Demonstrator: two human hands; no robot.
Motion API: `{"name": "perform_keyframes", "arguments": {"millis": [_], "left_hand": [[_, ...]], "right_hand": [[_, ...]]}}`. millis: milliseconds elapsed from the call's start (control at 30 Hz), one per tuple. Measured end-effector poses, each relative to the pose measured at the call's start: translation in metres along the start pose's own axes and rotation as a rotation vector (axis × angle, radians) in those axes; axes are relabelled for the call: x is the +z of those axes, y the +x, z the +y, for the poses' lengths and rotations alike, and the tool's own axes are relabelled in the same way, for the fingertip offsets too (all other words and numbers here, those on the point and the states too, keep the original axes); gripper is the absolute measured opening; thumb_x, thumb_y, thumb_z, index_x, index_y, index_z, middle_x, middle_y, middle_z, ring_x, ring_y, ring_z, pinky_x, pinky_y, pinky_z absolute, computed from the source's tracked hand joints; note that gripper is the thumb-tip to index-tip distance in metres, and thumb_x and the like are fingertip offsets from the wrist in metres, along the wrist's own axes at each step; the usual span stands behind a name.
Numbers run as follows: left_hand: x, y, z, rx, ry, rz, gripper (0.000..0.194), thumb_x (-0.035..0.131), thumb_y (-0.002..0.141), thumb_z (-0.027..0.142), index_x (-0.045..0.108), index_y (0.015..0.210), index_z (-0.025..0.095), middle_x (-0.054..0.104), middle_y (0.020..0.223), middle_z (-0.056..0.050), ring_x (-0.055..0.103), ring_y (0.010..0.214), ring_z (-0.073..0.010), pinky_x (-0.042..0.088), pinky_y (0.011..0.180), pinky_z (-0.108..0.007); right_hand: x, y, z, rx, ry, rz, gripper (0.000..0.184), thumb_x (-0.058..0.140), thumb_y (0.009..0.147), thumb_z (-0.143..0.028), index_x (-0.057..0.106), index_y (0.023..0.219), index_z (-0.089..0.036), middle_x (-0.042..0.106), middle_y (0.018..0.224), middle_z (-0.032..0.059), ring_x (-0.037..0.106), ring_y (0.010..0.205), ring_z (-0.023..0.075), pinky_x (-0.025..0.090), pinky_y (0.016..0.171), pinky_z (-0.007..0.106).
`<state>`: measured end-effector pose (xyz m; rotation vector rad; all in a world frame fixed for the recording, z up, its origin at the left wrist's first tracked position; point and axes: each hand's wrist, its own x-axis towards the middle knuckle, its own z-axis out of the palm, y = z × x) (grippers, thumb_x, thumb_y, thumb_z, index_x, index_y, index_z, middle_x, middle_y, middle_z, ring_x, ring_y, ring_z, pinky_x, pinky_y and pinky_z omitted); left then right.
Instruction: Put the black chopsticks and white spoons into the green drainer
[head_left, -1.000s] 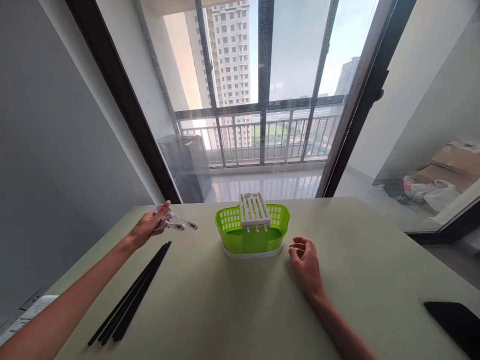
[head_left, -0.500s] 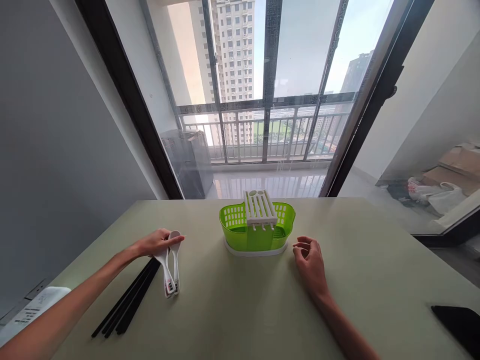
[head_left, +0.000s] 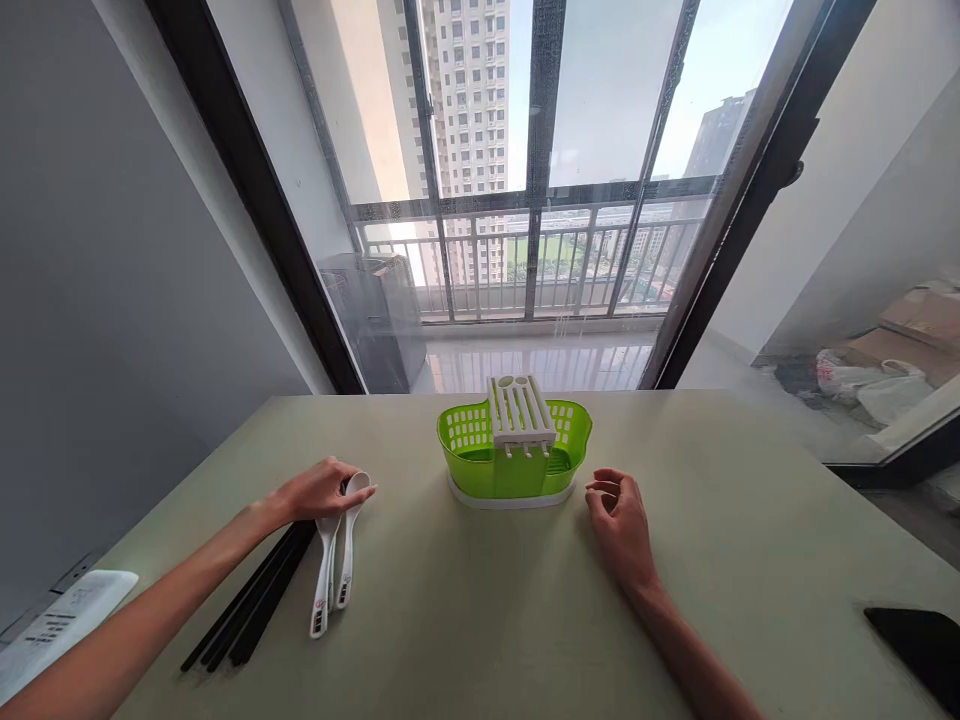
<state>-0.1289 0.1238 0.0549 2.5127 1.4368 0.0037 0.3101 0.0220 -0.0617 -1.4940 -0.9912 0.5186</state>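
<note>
My left hand [head_left: 315, 492] rests on the pale table [head_left: 495, 610] with its fingers closed over the bowl ends of two white spoons [head_left: 331, 570]. The spoons lie flat, handles pointing towards me. Just left of them lies a bundle of black chopsticks [head_left: 251, 610]. A green plastic cutlery basket [head_left: 465, 445] with a white slotted insert [head_left: 521, 408] stands at the table's middle. My right hand [head_left: 621, 525] lies on the table just right of the basket, fingers loosely curled with nothing in them.
A black phone [head_left: 919, 650] lies at the table's right front edge. A white device [head_left: 60, 622] sits off the left edge. Behind the table is a large glass window onto a balcony; bags and boxes [head_left: 877, 375] lie on the floor at the right.
My left hand brought the two spoons down from the far left of the table and laid them beside the chopsticks. My right hand has barely moved.
</note>
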Motion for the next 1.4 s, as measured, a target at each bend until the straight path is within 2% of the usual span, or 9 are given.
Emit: {"name": "perform_keyframes", "arguments": {"millis": [300, 567, 667, 767, 900, 1067, 1167, 1267, 1400], "left_hand": [[0.007, -0.006, 0.004, 0.153, 0.225, 0.110, 0.044, 0.049, 0.095, 0.055, 0.058, 0.067, 0.023, 0.059, 0.057, 0.000, 0.059, 0.053, -0.0186, 0.032, 0.056, -0.029], [0.009, -0.009, 0.007, 0.151, 0.485, 0.152, 0.051, 0.039, 0.100, 0.060, 0.066, 0.087, 0.019, 0.067, 0.085, -0.006, 0.062, 0.056, -0.0179, 0.033, 0.051, -0.029], [-0.002, -0.004, 0.013, 0.174, 0.478, 0.264, 0.049, 0.042, 0.099, 0.061, 0.067, 0.094, 0.019, 0.069, 0.097, -0.009, 0.066, 0.070, -0.0205, 0.041, 0.058, -0.030], [-0.019, 0.008, 0.038, 0.206, 0.462, 0.486, 0.044, 0.043, 0.101, 0.056, 0.065, 0.103, 0.018, 0.068, 0.112, -0.015, 0.067, 0.094, -0.0285, 0.049, 0.080, -0.039], [-0.036, 0.025, 0.109, 0.245, 0.266, 0.717, 0.034, 0.037, 0.105, 0.042, 0.056, 0.121, 0.019, 0.063, 0.127, -0.016, 0.060, 0.114, -0.0303, 0.047, 0.096, -0.048], [-0.026, 0.036, 0.221, 0.397, 0.100, 0.787, 0.038, 0.051, 0.101, 0.040, 0.050, 0.133, 0.020, 0.051, 0.147, -0.017, 0.048, 0.136, -0.0314, 0.045, 0.108, -0.050], [-0.007, 0.046, 0.262, 0.460, 0.140, 0.722, 0.057, 0.053, 0.099, 0.048, 0.042, 0.148, 0.020, 0.039, 0.161, -0.018, 0.032, 0.151, -0.0347, 0.039, 0.116, -0.055], [0.007, 0.063, 0.269, 0.461, 0.199, 0.703, 0.064, 0.051, 0.100, 0.053, 0.041, 0.151, 0.017, 0.040, 0.162, -0.018, 0.036, 0.150, -0.0354, 0.039, 0.118, -0.055], [0.001, 0.087, 0.236, 0.422, 0.249, 0.708, 0.049, 0.044, 0.105, 0.044, 0.052, 0.141, 0.013, 0.057, 0.150, -0.015, 0.050, 0.141, -0.0308, 0.038, 0.120, -0.049]], "right_hand": [[0.001, 0.001, 0.003, -0.005, -0.006, 0.002, 0.024, 0.059, 0.084, -0.034, 0.057, 0.104, -0.021, 0.062, 0.106, 0.0075, 0.066, 0.095, 0.0224, 0.055, 0.082, 0.036], [0.000, 0.001, 0.004, -0.012, -0.006, -0.001, 0.024, 0.060, 0.083, -0.033, 0.057, 0.104, -0.021, 0.063, 0.108, 0.0082, 0.066, 0.095, 0.0230, 0.055, 0.081, 0.037], [0.001, 0.001, 0.004, -0.011, -0.006, 0.010, 0.025, 0.062, 0.082, -0.034, 0.058, 0.103, -0.021, 0.063, 0.107, 0.0083, 0.066, 0.095, 0.0233, 0.055, 0.081, 0.037], [0.001, 0.002, 0.004, -0.008, -0.005, 0.016, 0.025, 0.062, 0.081, -0.035, 0.058, 0.102, -0.021, 0.063, 0.106, 0.0079, 0.066, 0.094, 0.0231, 0.055, 0.081, 0.036], [0.001, 0.002, 0.005, -0.003, -0.005, 0.014, 0.026, 0.062, 0.081, -0.036, 0.058, 0.102, -0.021, 0.063, 0.104, 0.0077, 0.066, 0.093, 0.0235, 0.055, 0.080, 0.036], [0.001, 0.003, 0.005, -0.001, -0.008, 0.010, 0.026, 0.059, 0.082, -0.036, 0.057, 0.103, -0.021, 0.062, 0.107, 0.0087, 0.066, 0.095, 0.0247, 0.055, 0.081, 0.039], [0.001, 0.002, 0.004, -0.006, -0.004, 0.008, 0.025, 0.059, 0.083, -0.035, 0.056, 0.104, -0.022, 0.062, 0.109, 0.0082, 0.066, 0.096, 0.0240, 0.056, 0.082, 0.038], [0.001, 0.002, 0.004, -0.004, -0.005, 0.005, 0.025, 0.058, 0.084, -0.035, 0.055, 0.105, -0.022, 0.062, 0.107, 0.0076, 0.066, 0.096, 0.0235, 0.055, 0.083, 0.038], [0.003, 0.003, 0.004, 0.009, -0.016, 0.007, 0.025, 0.057, 0.084, -0.034, 0.055, 0.105, -0.021, 0.060, 0.106, 0.0078, 0.066, 0.096, 0.0240, 0.055, 0.083, 0.039]]}}
